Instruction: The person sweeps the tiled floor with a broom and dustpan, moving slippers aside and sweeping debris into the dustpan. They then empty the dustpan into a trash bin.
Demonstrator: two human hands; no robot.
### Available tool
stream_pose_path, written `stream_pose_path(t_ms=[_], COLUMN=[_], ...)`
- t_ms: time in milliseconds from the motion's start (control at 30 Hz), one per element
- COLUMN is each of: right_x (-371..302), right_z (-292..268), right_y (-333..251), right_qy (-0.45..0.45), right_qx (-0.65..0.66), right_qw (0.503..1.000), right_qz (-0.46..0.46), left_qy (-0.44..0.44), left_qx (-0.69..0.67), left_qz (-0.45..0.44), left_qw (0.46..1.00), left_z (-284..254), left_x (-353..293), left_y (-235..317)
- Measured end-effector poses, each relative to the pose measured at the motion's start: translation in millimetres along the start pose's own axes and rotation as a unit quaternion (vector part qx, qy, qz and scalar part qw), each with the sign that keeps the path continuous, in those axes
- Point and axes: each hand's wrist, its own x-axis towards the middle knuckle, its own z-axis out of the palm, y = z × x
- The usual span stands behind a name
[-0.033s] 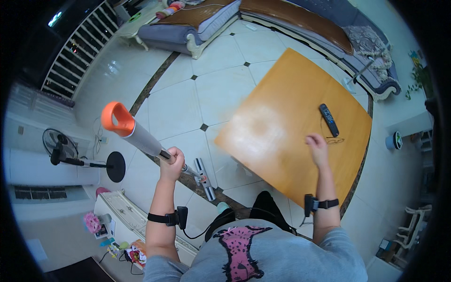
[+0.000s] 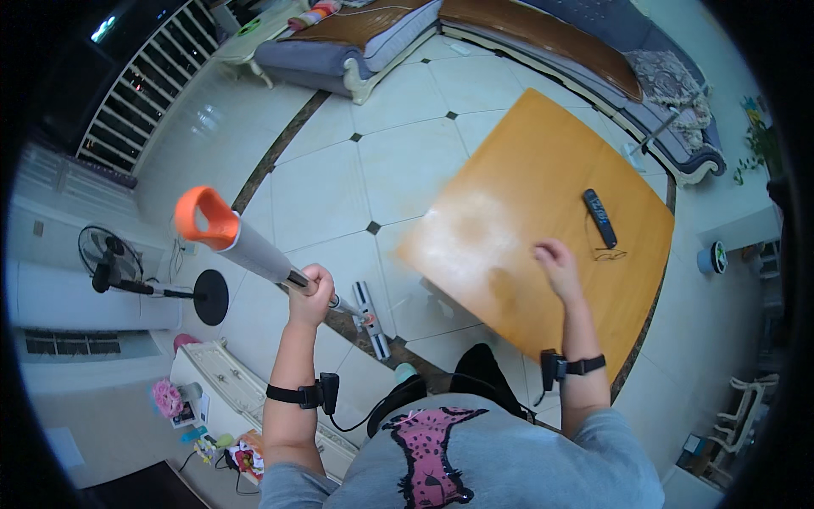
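Left hand (image 2: 312, 295) clenched round the shaft of a stick cleaner (image 2: 259, 250), just below its thick grey body. Cleaner tilted, orange loop handle (image 2: 206, 219) up at the far left end, floor head (image 2: 371, 320) down on the tiled floor (image 2: 318, 199), left of the wooden surface (image 2: 538, 148) and near the person's feet.

Right hand (image 2: 557, 267) released, fingers loosely curled, nothing seen in it; it is over the surface, well apart from the cleaner. Exact height can't be told; a soft shadow (image 2: 502, 293) falls on the wood beside it.

On the surface, right of that hand: black remote (image 2: 599, 218), and glasses (image 2: 610, 254) just beside its near end. Pale glare (image 2: 471, 229) on the surface's left part.

Black strap (image 2: 287, 394) with a small box on the left forearm, similar strap (image 2: 585, 366) on the right. Grey shirt (image 2: 526, 458) with pink print (image 2: 432, 445).

Around: standing fan (image 2: 110, 250) at left with round black base (image 2: 211, 297), white cabinet (image 2: 212, 377) lower left, pink flower (image 2: 166, 397) near it, sofa (image 2: 305, 68) at the top, white railing (image 2: 144, 93) upper left.
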Motion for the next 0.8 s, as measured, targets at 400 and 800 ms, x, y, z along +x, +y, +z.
stream_pose_path(t_ms=[400, 800], right_x=[110, 272], right_z=[238, 310], right_y=[-135, -81], right_qy=[-0.327, -0.259], right_qx=[-0.103, -0.206], right_qw=[0.939, 0.942], right_qz=[-0.022, 0.045], left_qy=[0.029, 0.078], left_qx=[0.01, -0.018], left_qz=[0.029, 0.03], left_qw=[0.999, 0.996], left_z=[-133, -204], left_x=[98, 304], left_y=[-15, -28])
